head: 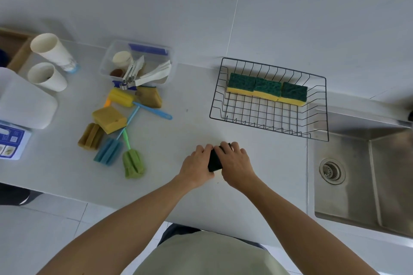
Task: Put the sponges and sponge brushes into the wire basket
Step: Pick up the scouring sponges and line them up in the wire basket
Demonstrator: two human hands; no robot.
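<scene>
A black wire basket [321, 109] stands on the counter at the right, with three green-and-yellow sponges [267, 88] in a row along its far side. In front of it, my left hand [197, 166] and my right hand [234, 164] both hold one dark sponge [214, 162] low over the counter; most of it is hidden between them. To the left lie loose sponges and brushes: a yellow sponge [109, 118], two brownish sponges [91, 136], a yellow sponge brush [121, 97], a blue sponge brush [108, 150] and a green sponge brush [133, 163].
A steel sink [362, 174] lies right of the basket. A clear plastic box [105, 63] of utensils stands at the back left, with two white cups [52, 51], a white container [26, 102] and a blue-printed sheet [12, 143] further left.
</scene>
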